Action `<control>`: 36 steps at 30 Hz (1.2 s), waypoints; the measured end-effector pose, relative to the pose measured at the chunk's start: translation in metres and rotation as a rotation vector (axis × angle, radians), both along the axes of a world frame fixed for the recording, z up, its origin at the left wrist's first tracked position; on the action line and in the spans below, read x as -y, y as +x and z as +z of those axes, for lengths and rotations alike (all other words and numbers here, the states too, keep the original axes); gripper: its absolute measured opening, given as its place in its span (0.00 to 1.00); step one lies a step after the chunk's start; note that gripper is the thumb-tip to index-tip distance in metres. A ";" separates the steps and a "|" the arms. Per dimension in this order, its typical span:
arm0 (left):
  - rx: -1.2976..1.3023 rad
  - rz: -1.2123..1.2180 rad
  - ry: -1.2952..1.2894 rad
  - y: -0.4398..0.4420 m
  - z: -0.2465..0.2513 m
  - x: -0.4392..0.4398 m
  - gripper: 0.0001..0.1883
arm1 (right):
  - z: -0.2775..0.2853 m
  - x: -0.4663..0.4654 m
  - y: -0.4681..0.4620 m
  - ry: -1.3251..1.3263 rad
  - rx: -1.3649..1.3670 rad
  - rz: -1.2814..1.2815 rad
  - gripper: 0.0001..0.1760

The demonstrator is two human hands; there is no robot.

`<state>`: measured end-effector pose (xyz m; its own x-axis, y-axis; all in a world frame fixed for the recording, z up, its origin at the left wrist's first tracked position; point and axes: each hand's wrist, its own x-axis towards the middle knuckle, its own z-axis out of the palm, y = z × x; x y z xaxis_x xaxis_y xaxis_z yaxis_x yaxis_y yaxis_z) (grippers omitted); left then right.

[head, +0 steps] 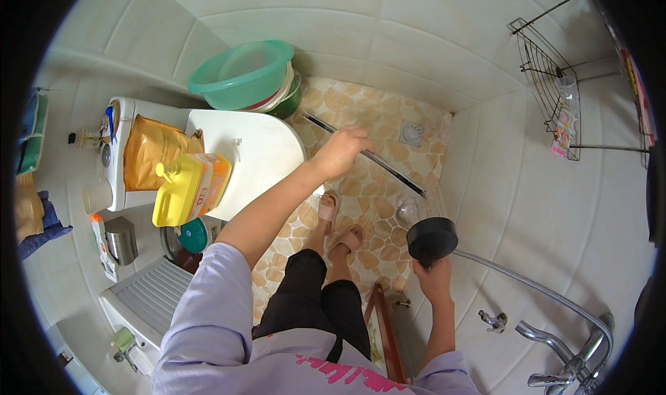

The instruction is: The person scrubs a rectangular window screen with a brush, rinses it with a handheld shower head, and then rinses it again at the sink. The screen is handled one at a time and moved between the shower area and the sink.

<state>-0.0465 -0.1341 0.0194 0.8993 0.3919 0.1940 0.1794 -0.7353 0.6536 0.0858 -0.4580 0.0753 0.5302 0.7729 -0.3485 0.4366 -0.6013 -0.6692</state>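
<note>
My left hand [343, 150] grips a long, narrow black-and-silver strip [393, 174] near its middle, holding it slantwise above the floor. What the strip belongs to cannot be told. In my right hand [436, 281] is the handle of a black shower head [432, 239], which points away from me. Clear water [408, 207] sprays from it near the strip's right end and onto the floor. A metal shower hose [530, 278] runs from the shower head towards a chrome mixer tap [572, 364] on the right wall.
A white toilet lid [265, 140] is down at left, bearing a yellow pump jug [182, 197]; a brown pouch [151, 150] lies behind. Basins [244, 77] are stacked in the back corner. A drain [411, 133] sits in the stone-patterned floor [333, 101]. A wire rack [546, 77] hangs at right.
</note>
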 end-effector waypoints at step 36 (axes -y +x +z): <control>-0.170 0.099 -0.014 0.035 0.009 -0.021 0.18 | 0.004 -0.067 -0.035 0.126 0.276 0.133 0.18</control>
<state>-0.0116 -0.1130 0.0281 0.8757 0.4815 0.0364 0.3589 -0.6995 0.6179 0.0505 -0.3914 0.0794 0.4827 0.8697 -0.1029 0.6811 -0.4466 -0.5803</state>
